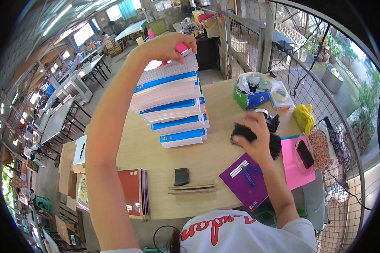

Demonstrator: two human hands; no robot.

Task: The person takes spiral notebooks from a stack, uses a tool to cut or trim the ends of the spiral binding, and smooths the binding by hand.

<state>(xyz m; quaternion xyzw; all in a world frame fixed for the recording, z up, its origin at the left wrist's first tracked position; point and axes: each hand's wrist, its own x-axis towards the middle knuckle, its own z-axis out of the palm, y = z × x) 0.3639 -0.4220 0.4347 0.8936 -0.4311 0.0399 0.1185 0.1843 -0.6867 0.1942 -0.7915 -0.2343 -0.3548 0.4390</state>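
A tall stack of blue-and-white notebooks (177, 105) stands on the wooden table (143, 147). My left hand (166, 46) is raised to the stack's top, fingers curled on the top sheets, with something pink just behind them. My right hand (255, 130) grips a bundle of black spiral binding combs (278, 145) to the right of the stack. In front of that hand lies a purple notebook (245, 183) with blue pliers (249, 173) and a white strip on it.
A red notebook pile (133, 192) lies at the table's near left edge. A small dark block (181, 176) and cardboard strips (192, 189) sit mid-front. A green box (251, 95), tape rolls (280, 95), a yellow bag (304, 118), pink sheet (293, 162) and phone (305, 154) lie right, by a wire fence.
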